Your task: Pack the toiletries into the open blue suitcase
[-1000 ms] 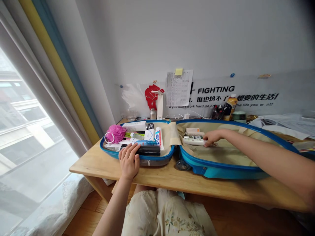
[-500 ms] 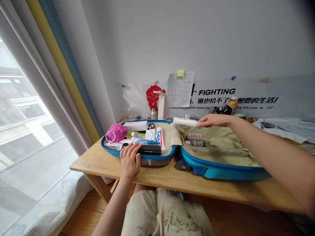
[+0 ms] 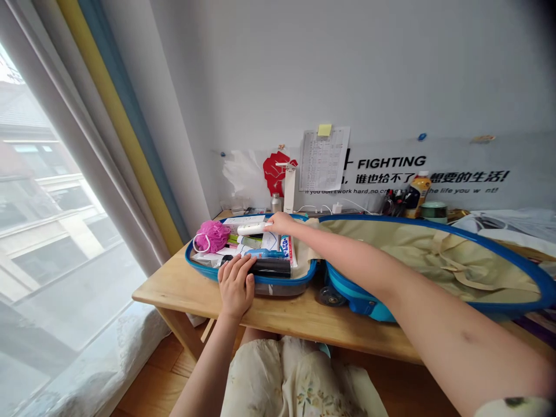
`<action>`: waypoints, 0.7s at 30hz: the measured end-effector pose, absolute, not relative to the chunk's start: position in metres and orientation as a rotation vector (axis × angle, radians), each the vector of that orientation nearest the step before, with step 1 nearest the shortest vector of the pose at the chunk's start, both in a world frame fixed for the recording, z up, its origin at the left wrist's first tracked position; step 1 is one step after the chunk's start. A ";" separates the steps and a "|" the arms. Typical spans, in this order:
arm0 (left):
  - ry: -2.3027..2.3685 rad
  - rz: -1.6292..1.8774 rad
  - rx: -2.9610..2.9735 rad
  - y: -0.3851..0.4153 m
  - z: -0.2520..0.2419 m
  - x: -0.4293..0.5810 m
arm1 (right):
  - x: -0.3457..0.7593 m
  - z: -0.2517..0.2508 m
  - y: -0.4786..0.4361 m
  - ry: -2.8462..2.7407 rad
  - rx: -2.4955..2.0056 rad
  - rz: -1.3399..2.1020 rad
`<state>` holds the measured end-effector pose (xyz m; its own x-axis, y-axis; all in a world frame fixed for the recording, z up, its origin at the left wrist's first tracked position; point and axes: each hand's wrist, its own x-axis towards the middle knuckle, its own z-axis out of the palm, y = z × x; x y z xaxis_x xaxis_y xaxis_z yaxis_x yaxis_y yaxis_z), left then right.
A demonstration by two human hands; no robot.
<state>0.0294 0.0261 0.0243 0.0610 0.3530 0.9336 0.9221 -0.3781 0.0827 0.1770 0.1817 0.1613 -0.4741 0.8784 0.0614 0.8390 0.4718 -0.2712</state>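
An open blue suitcase lies across the table, its left half filled with toiletries. My right hand is closed around one end of a slim white oblong item above that half; its exact kind is unclear. My left hand rests with fingers stretched over the front rim, touching a black cylinder. Around them lie a pink bath puff, a blue bottle, a toothpaste box and a white box. My right forearm hides part of the suitcase's right half.
The suitcase's right half has a beige lining with straps. Behind stand a white lamp, a small metallic bottle, an orange drink bottle and a green jar. Plastic bags lie at right. The wooden table's left end is near the window.
My right hand has carried the white item left, from above the suitcase's middle to over the filled half. My left hand stays on the rim. The view has shifted slightly.
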 end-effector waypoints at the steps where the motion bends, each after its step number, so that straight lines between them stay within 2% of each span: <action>1: -1.275 -1.313 -1.784 0.026 0.025 0.029 | 0.172 0.159 0.182 -2.539 -1.480 0.299; 13: -1.262 -1.313 -1.789 0.027 0.025 0.029 | 0.159 0.132 0.179 -2.487 -1.362 0.411; 21: -1.301 -1.304 -1.794 0.026 0.024 0.029 | 0.206 0.179 0.198 -2.338 -1.357 0.562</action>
